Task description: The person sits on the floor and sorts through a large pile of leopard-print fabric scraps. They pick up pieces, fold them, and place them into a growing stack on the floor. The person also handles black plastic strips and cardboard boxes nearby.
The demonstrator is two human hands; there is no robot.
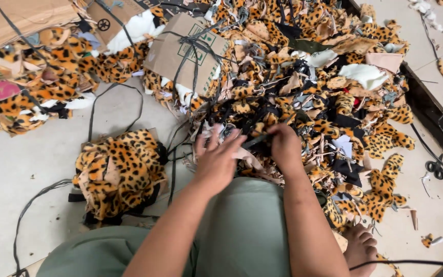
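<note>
The left hand (216, 156) lies open, fingers spread on the big heap of leopard-print plush fabric scraps (314, 87) on the pale floor (21, 154); the right hand (284, 146) pinches a thin black strap (256, 140) at the heap's near edge, just beside the left hand

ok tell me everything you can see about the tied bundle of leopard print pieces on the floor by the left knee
The bundle is a rounded stack of orange-and-black spotted plush fabric pieces, some showing pale backing. Black strap runs around it and trails off over the pale floor. It sits left of the big loose scrap pile, beside the person's green-clad leg. The left hand is close by but apart; neither hand touches it.
</note>
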